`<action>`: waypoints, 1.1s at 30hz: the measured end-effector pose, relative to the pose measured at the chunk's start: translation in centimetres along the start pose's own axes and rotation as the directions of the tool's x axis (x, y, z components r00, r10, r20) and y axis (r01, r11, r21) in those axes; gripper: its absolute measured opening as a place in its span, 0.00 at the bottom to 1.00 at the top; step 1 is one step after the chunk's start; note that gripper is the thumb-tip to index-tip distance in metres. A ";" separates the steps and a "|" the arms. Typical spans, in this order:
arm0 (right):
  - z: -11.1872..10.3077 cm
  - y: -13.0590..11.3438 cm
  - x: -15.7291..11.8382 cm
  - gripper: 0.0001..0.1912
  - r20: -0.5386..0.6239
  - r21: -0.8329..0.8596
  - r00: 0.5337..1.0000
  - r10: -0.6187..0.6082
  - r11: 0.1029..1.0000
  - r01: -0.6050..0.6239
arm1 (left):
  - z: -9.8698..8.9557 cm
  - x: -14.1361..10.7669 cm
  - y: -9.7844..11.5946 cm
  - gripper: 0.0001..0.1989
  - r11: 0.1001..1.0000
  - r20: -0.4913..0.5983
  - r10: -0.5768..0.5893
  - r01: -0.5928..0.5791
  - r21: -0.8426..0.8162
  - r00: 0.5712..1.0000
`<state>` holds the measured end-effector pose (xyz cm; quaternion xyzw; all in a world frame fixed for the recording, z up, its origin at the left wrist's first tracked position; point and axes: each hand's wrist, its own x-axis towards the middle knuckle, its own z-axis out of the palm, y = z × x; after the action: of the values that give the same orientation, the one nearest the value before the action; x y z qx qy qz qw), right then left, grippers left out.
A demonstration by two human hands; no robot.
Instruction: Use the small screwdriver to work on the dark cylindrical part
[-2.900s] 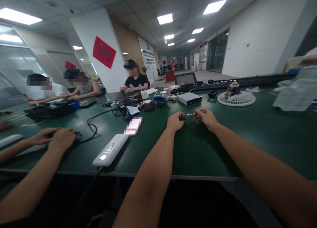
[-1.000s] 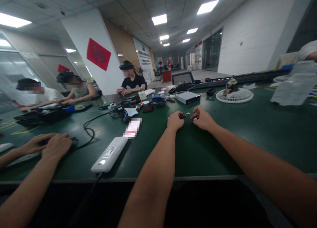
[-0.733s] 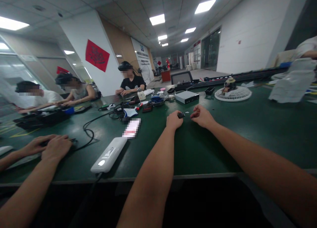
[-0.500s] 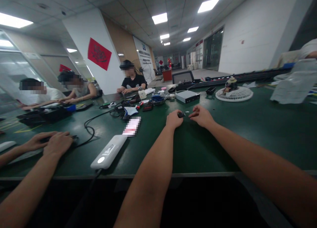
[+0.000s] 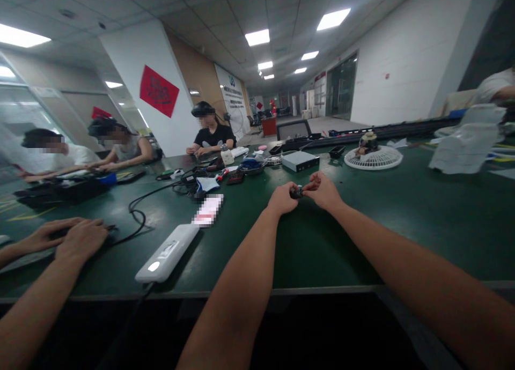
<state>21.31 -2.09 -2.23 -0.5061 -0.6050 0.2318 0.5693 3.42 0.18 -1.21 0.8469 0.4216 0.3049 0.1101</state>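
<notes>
Two bare hands, reaching in from the bottom edge and meeting mid-bench: left hand point(image 5: 282, 199), fingers curled nearly closed; right hand point(image 5: 324, 191), fingers drawn in to a pinch. Both have hold of one small dark part point(image 5: 296, 192), pinched between them and too small to identify, close above the green workbench point(image 5: 438, 214).

Lower left, two hands of a co-worker point(image 5: 77, 237), resting over a dark item on the bench.

Bench items, nearest first: one white oblong device point(image 5: 161, 253) with a lit button; one pale card point(image 5: 208, 210), blurred out; one black cable point(image 5: 137, 216), looped; one blue-and-white item point(image 5: 205, 186) among tangled wires.

Farther on: one silver metal box point(image 5: 300, 161); one round white fan grille point(image 5: 373, 158) with a small object on top; one translucent plastic sheet point(image 5: 462, 149) at right.

Far end: one seated person in a black T-shirt and headset point(image 5: 211, 130); one red banner point(image 5: 159, 91) on a white pillar.
</notes>
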 end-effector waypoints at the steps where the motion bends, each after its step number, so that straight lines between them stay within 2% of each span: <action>1: -0.1 0.1 0.1 0.23 -0.001 -0.003 1.000 0.005 1.000 -0.005 | 0.0 0.0 0.2 0.16 1.000 0.005 0.015 -0.015 0.002 1.000; 9: -0.5 0.7 0.0 0.26 0.004 -0.125 0.996 0.090 0.988 -0.089 | -0.2 -0.1 1.0 0.17 0.995 0.023 0.097 -0.098 0.035 0.995; 13: -0.3 0.5 -0.2 0.24 0.032 -0.239 0.997 0.075 0.969 -0.065 | -0.4 -0.2 1.2 0.17 0.989 0.035 0.137 -0.138 0.044 0.990; 16: -0.1 0.2 -0.3 0.18 0.043 -0.255 0.998 0.049 0.966 -0.037 | -0.4 -0.1 1.1 0.17 0.993 0.021 0.107 -0.108 0.045 0.994; 19: 0.0 -0.4 -0.3 0.07 0.020 -0.137 0.997 0.069 0.988 -0.066 | -0.3 -0.1 0.6 0.15 0.997 -0.037 0.022 -0.020 0.074 0.999; 20: 0.0 -0.7 -0.3 0.06 0.006 -0.063 0.997 0.082 0.995 -0.081 | -0.3 0.0 0.5 0.14 0.996 -0.055 -0.011 0.016 0.087 0.998; 25: -0.3 -2.3 -0.3 0.18 -0.112 0.301 0.988 0.103 0.952 -0.065 | -0.5 -0.1 0.1 0.13 0.974 -0.110 -0.161 0.176 0.146 0.981; 27: -0.3 -2.7 -0.3 0.19 -0.165 0.399 0.975 0.146 0.914 -0.070 | -0.6 -0.1 0.3 0.14 0.967 -0.121 -0.191 0.208 0.148 0.974; 29: -0.4 -2.9 -0.3 0.18 -0.177 0.449 0.964 0.200 0.888 -0.102 | -0.6 -0.1 0.5 0.14 0.967 -0.119 -0.199 0.215 0.138 0.973; 33: -0.3 -2.8 -0.3 0.13 -0.120 0.436 0.961 0.249 0.883 -0.174 | -0.4 0.0 0.9 0.15 0.977 -0.123 -0.169 0.183 0.112 0.978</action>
<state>20.55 -3.50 0.11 -0.4524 -0.4300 0.3730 0.6865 3.78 -0.41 -0.51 0.7928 0.5184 0.3146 0.0606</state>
